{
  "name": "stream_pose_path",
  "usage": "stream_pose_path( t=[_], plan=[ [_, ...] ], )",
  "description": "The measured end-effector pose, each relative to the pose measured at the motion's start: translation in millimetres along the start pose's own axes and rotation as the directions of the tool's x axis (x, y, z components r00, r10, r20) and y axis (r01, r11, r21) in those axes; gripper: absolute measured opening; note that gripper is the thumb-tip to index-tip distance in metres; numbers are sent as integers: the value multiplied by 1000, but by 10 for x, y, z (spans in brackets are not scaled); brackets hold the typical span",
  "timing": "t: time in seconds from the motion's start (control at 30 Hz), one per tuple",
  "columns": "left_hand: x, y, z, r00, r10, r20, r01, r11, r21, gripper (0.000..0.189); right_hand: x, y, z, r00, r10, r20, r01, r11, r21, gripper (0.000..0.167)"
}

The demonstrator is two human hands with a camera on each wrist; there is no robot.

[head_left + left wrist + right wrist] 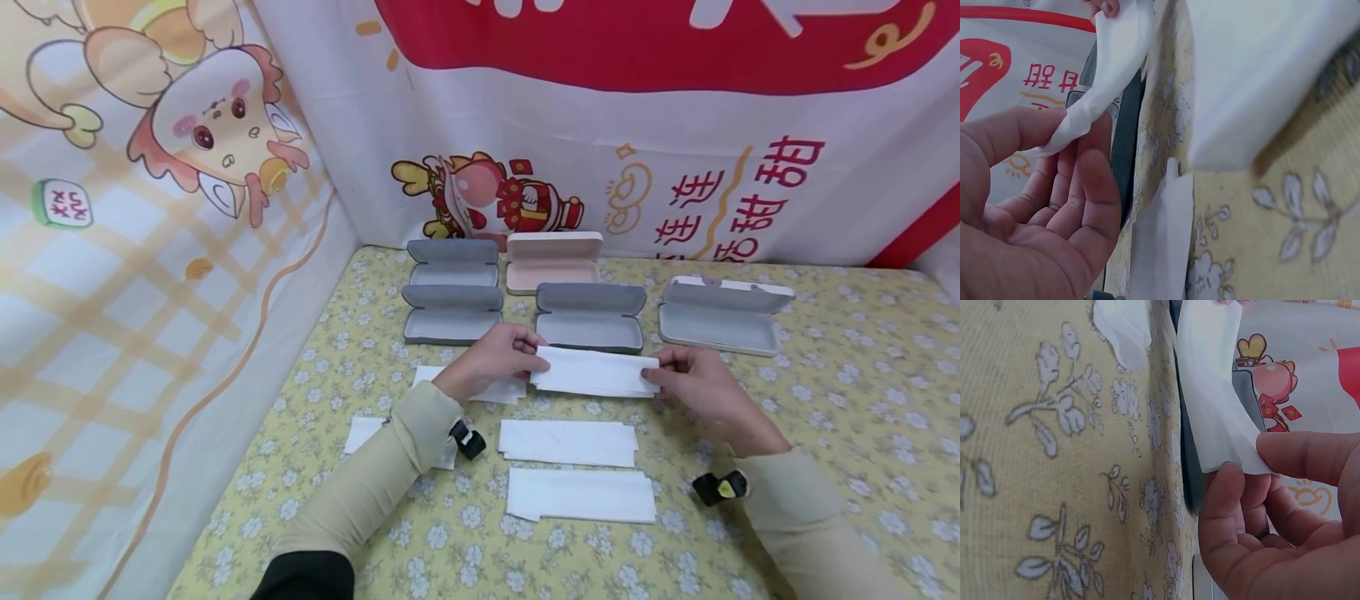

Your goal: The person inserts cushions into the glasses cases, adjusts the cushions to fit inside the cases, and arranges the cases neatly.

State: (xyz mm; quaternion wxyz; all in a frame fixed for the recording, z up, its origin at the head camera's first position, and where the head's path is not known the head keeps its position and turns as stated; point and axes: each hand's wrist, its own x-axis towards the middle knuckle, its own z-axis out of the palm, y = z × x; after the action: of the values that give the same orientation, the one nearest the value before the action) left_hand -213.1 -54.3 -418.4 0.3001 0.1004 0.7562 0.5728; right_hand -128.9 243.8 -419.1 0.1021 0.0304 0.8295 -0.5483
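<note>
Strip (596, 372) is up between both hands, one short end each. Left hand (498, 358) pinches the left end, thumb against fingers; right hand (697, 383) does the same at the right end. Both grips narrow, only the strip's thickness between the digits. Middle of the strip hangs free, long edges exposed; layers at the right end aren't flush.

Just beyond the grip: mid case (590, 329), lid up, front edge close behind the strip in head view. Can't tell if they touch.

Left of and below the grip: left strip (501, 391), crossed by the left forearm. Toward the person: upper strip (567, 442), then lower strip (580, 494), thin band of cloth (862, 400) between them; lower strip's near-left corner juts out. Further out left, outer strip (365, 431), also part-hidden by that forearm.

Room: wide run of cloth right of the right hand; left side tighter.

Farther: left case (453, 325) past the left hand, white case (716, 327) past the right, gap between it and mid case. Behind those, back case (453, 275) and pink case (555, 277), lids up, near the table's rear edge. Backdrop (487, 108) hangs behind.
</note>
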Motion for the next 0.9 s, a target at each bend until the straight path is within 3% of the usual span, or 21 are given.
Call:
stream_pose_path(
  t=[0.23,0.5,0.9],
  plan=[
    [44,-2,-12,1000,-6,-18,4,996,-90,29,44,-49,-29,1000,-5,-5,5,1000,1,30],
    [104,27,-2,999,-19,-48,8,973,-231,32,172,-101,-81,999,11,-53,-10,1000,23,33],
    [226,66,14,981,-32,-190,-31,946,-321,21,384,-131,-119,990,95,-104,-85,992,98,42]
  ],
)
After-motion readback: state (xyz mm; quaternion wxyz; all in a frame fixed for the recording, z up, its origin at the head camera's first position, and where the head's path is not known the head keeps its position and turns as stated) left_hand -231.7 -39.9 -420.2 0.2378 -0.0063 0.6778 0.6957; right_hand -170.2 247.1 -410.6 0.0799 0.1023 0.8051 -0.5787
